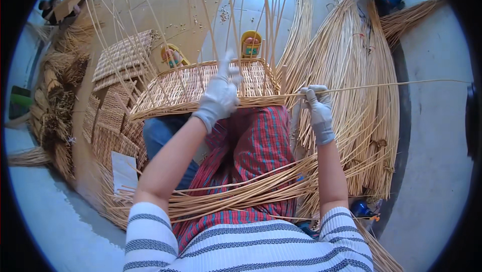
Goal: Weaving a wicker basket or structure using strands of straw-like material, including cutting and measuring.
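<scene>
A half-woven wicker basket [173,89] rests across my lap, with tall bare stakes rising from its far rim. My left hand [219,96], in a pale glove, is over the near side of the weave. Its fingers are stretched upward and partly smeared by motion, and I see nothing held in them. At the basket's right corner, my gloved right hand [317,109] pinches a long thin wicker rod [391,85]. From the corner, that rod runs through the fingers and far out to the right.
A bundle of loose wicker rods [241,191] lies across my lap. Large rod sheaves [346,46] stretch along the floor at right. Woven panels [123,61] are stacked at left, beside darker bundles [60,96]. Yellow slippers [251,36] are on my feet beyond the basket.
</scene>
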Tool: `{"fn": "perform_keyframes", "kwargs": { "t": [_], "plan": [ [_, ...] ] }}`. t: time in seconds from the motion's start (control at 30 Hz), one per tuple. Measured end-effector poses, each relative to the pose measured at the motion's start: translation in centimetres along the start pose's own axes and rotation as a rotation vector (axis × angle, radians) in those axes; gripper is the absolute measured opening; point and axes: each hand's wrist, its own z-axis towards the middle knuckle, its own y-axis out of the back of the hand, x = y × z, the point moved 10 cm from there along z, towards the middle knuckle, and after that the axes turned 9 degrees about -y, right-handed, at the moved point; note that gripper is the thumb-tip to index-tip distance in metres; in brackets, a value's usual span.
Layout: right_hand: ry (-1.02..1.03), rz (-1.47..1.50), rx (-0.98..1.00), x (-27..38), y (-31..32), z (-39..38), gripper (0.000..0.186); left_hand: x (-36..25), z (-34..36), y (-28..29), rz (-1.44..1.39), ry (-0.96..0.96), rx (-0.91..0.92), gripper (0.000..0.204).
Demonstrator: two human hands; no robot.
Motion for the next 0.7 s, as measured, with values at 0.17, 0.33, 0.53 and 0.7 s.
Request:
{"fn": "perform_keyframes", "kwargs": {
  "t": [0.17,0.33,0.53,0.7],
  "plan": [
    [0.151,-0.249,-0.064,3.5,-3.0,-0.2,0.012,7.0,-1.4,-6.2,-0.384,0.292,0.116,0.026],
    [0.701,-0.736,0.166,12.8,-20.0,2.1,0.066,6.8,-1.0,-7.5,-0.430,0.313,-0.015,0.024],
    [0.572,-0.401,0.066,12.1,-16.9,0.7,0.062,8.0,-1.0,-5.7,-0.462,0.368,-0.165,0.015],
    [0.339,-0.861,-0.107,4.3,-7.0,-3.2,0.034,8.3,-1.0,-7.1,-0.486,0.323,-0.179,0.004]
  ]
}}
